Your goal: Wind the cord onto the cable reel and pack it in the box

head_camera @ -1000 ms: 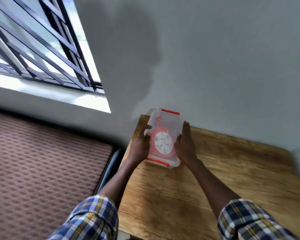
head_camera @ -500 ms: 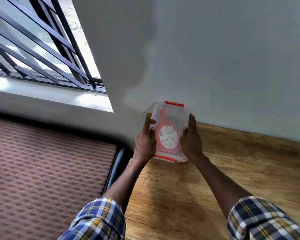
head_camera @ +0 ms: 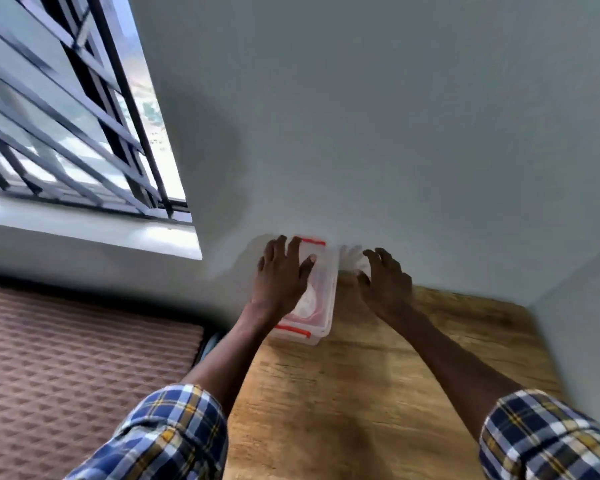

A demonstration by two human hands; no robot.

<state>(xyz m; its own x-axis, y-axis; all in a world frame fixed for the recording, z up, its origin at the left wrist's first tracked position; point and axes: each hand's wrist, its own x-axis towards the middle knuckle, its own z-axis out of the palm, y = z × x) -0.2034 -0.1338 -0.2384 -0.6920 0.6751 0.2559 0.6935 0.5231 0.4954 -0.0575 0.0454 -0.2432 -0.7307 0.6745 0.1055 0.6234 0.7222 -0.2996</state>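
Both hands have shifted since half a second ago: then they clasped the box from either side, now my left hand lies flat with fingers spread on its lid, pressing down and gripping nothing, while my right hand has come off to three o'clock of it, fingers loosely curled and empty above the desk. The box, clear plastic with orange latches, sits at the desk's far left corner, up against the wall, and the cable reel shows pale and round through the lid, partly under my palm. I judge the packing all but finished: the lid looks seated, and what remains calls for a check that both latches are snapped. The desk is bare wood grain; at nine o'clock lies a patterned mattress, and at ten o'clock a barred window.
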